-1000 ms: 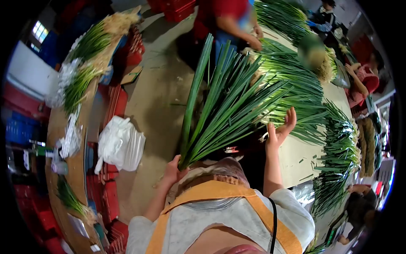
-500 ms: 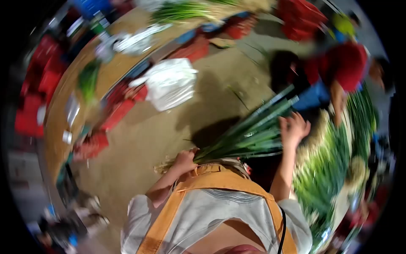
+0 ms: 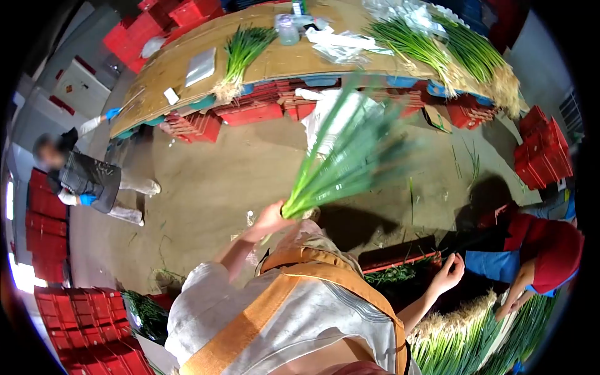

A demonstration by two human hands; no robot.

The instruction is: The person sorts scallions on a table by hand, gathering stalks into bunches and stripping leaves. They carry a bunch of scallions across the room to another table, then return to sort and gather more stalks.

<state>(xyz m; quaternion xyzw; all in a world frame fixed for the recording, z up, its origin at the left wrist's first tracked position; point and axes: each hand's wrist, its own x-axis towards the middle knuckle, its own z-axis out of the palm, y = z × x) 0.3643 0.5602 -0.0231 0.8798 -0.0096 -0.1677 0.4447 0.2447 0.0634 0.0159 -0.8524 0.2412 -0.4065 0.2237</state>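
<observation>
My left hand point(image 3: 270, 220) is closed around the pale lower end of a bunch of green onions point(image 3: 334, 169). The leaves fan upward and to the right, blurred at their tips. Out to the right, my right hand point(image 3: 449, 273) has loosely curled fingers, nothing visible in it, and is apart from the bunch. Below that hand lies a large pile of green onions point(image 3: 447, 340), its roots toward me. A red crate point(image 3: 400, 264) with greens in it is left of the right hand.
A long table point(image 3: 169, 65) across the floor holds green onion bunches point(image 3: 240, 56) and plastic bags point(image 3: 344, 44). Red crates point(image 3: 544, 153) are stacked around. One person point(image 3: 90, 175) with blue gloves stands left; another in a red cap point(image 3: 553, 250) bends over the pile at right.
My view has turned toward the table. The left hand has swung the bunch more upright, and its leaves have come away from my right hand, which is now less spread.
</observation>
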